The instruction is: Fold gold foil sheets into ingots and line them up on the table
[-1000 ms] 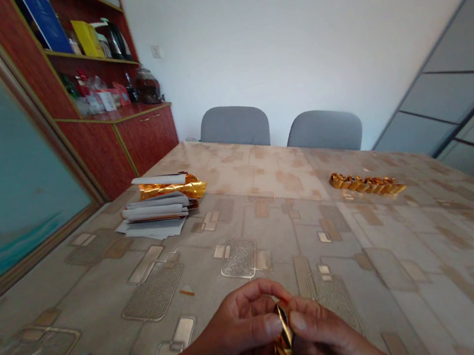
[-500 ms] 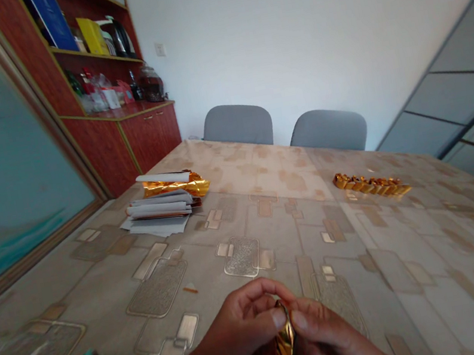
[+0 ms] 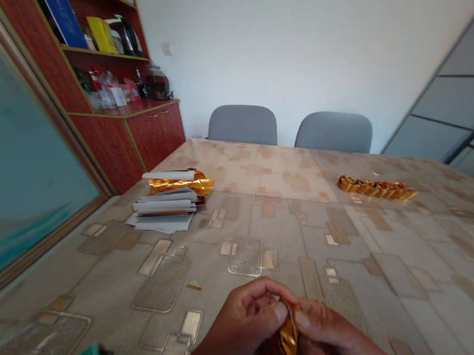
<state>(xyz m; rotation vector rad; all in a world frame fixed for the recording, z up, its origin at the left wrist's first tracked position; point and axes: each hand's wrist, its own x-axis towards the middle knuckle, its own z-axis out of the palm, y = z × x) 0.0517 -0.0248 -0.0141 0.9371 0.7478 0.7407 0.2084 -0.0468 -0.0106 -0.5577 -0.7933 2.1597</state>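
Note:
Both my hands meet at the bottom middle of the view, pinching a small piece of shiny gold foil paper. My left hand has its fingers curled and its thumb pressed on the foil's left side. My right hand pinches the foil from the right with thumb and fingers closed. The foil stands upright between the two thumbs, just above the near edge of the patterned table.
A stack of white and gold foil sheets lies at the table's far left. A row of folded gold pieces sits at the far right. Two grey chairs stand behind the table. A red wooden cabinet is at the left.
The hands and foil have sunk slightly lower in view while the camera drifted a little; the pinch on the foil is unchanged.

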